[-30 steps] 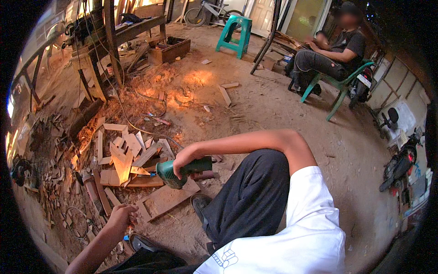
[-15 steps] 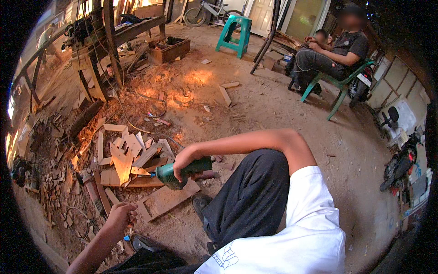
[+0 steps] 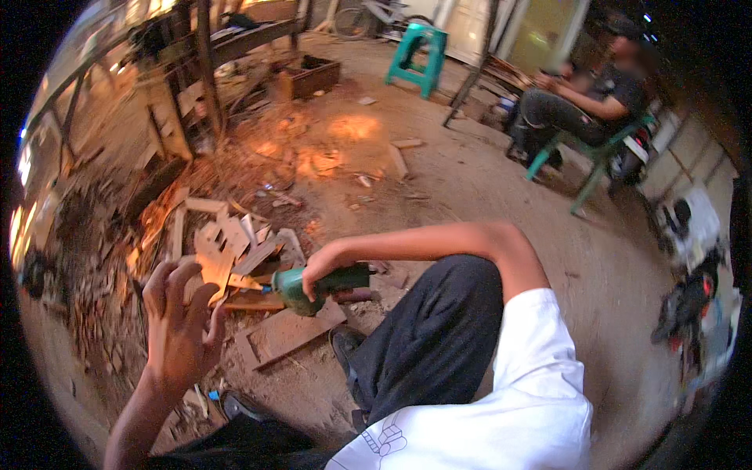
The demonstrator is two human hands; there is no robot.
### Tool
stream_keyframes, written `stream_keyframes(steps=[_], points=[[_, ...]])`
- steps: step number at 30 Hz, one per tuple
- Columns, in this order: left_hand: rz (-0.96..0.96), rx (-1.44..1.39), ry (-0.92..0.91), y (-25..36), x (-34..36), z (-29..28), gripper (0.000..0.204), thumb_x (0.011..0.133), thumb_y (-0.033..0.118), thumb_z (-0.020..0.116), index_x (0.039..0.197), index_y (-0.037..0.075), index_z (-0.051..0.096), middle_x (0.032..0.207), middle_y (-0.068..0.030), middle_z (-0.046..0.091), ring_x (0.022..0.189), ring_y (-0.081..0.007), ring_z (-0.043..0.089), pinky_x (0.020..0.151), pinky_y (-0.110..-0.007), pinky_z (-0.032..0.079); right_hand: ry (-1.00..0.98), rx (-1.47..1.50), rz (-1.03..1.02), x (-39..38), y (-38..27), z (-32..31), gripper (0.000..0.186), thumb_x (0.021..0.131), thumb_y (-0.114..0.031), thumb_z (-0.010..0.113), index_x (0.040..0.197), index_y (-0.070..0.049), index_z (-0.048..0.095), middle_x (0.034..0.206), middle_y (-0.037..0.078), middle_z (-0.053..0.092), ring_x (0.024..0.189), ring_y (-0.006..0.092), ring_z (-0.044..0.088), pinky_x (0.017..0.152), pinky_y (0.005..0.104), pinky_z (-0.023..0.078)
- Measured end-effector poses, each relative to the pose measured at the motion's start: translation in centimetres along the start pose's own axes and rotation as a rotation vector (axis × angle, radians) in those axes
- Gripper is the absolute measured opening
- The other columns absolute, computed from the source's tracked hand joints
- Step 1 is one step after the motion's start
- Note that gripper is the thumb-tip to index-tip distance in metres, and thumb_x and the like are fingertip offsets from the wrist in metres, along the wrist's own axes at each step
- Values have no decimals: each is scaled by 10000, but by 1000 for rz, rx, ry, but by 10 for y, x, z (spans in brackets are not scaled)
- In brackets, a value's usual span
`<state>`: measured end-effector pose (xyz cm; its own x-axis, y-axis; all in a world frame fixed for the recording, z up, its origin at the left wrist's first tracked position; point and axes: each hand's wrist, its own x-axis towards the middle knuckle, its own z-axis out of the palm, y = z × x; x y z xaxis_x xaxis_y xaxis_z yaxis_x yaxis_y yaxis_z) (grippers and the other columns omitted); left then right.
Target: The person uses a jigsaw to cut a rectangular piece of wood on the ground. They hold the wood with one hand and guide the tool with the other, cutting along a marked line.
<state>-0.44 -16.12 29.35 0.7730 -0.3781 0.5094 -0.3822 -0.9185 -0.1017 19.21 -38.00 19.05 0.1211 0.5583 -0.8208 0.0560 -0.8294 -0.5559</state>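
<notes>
My right hand (image 3: 324, 262) is wrapped round a green power tool (image 3: 295, 294) from above. The tool lies level near my knee, its blue-tipped front end pointing left at the wood pieces; its exact kind is hard to tell. My left hand (image 3: 177, 335) is raised to the left of the tool, palm up, with curled fingers apart and nothing plainly in them. Behind it lies a loose heap of pale wood offcuts (image 3: 233, 233). A flat brown wooden board (image 3: 291, 338) rests on the ground just below the tool.
Wood scraps (image 3: 98, 313) litter the dirt floor at left. Beyond stand a wooden workbench (image 3: 254, 43), a wooden box (image 3: 313, 78) and a teal stool (image 3: 419, 63). At far right a person (image 3: 583, 98) sits on a green chair (image 3: 599, 153). My shoe (image 3: 345, 345) is beside the board.
My left hand has risen from low near the ground, its fingers spreading apart, and now covers part of the scraps. The right hand keeps its hold on the tool. The view has shifted slightly.
</notes>
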Motion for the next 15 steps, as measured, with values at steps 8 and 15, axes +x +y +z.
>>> stream_keyframes(steps=[8,15], points=[[-47,-85,-86,4,-6,3,287,697,81,671,963,54,568,1199,-154,431,1162,-375,355,954,-514,332,41,78,62,-8,-5,1,307,686,-241,718,851,-9,605,716,114,588,540,231,608,498,380,516],[-323,-751,-698,-5,-2,4,302,796,163,655,1053,24,580,1127,-202,515,1143,-353,465,978,-473,331,41,57,59,-9,-1,0,327,708,-247,701,886,2,585,736,127,586,528,240,594,502,385,503]])
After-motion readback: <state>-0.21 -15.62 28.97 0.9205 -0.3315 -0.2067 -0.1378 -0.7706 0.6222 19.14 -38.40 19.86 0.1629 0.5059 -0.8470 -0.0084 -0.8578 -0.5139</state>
